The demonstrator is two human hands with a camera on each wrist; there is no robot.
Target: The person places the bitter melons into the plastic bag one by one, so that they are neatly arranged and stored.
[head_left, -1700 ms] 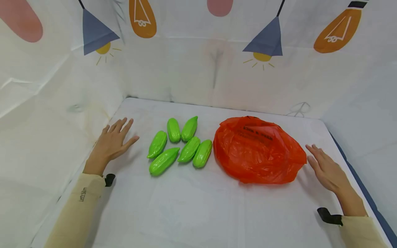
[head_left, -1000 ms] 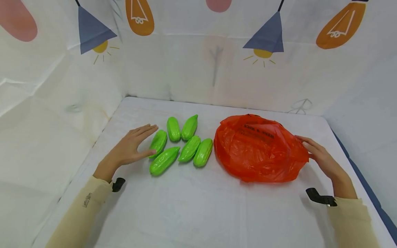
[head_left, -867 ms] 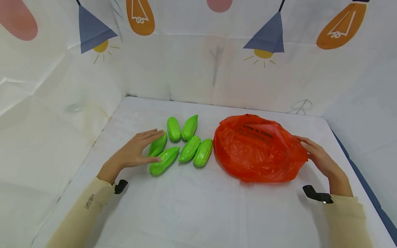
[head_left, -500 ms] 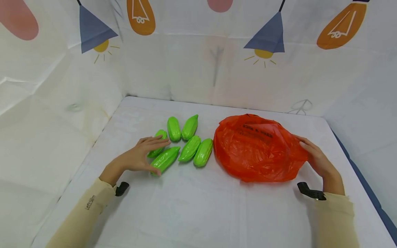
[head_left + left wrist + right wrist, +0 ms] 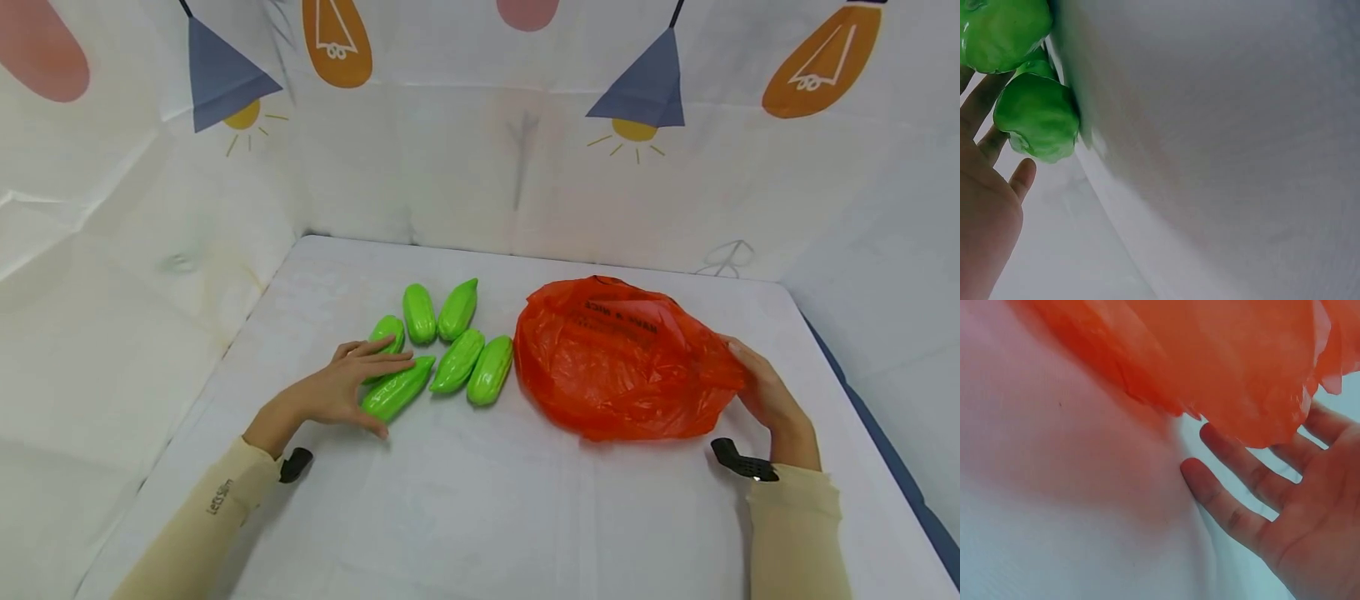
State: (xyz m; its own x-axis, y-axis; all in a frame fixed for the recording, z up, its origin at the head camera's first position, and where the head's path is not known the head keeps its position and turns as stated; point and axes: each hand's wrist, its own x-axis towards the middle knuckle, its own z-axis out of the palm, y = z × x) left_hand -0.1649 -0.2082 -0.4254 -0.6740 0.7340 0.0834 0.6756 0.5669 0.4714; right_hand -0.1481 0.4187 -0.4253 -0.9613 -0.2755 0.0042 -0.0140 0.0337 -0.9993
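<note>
Several glossy green bitter-melon-like vegetables lie in a cluster left of the middle. My left hand [image 5: 333, 396] spreads around the nearest green vegetable [image 5: 397, 392], fingers over its far side and thumb apart at its near end. In the left wrist view, the end of a green vegetable [image 5: 1038, 122] shows beside the fingers, with no grip around it. To the right lies a red plastic bag [image 5: 622, 367], crumpled, with dark print. My right hand [image 5: 768, 396] is at its right edge; in the right wrist view its extended fingers [image 5: 1235, 462] lie against the bag's edge [image 5: 1266, 425]. That hand's thumb is hidden.
A white-covered table [image 5: 480, 517] bears everything. Its back edge meets a white cloth wall [image 5: 450, 183] printed with lamps and bulbs. More cloth hangs at the left and right. Another green vegetable [image 5: 491, 371] lies close beside the bag's left edge.
My left hand has moved right and nearer, from the table's left side to the nearest green vegetable. The right hand has moved left to the bag's right edge. The vegetables lie as before.
</note>
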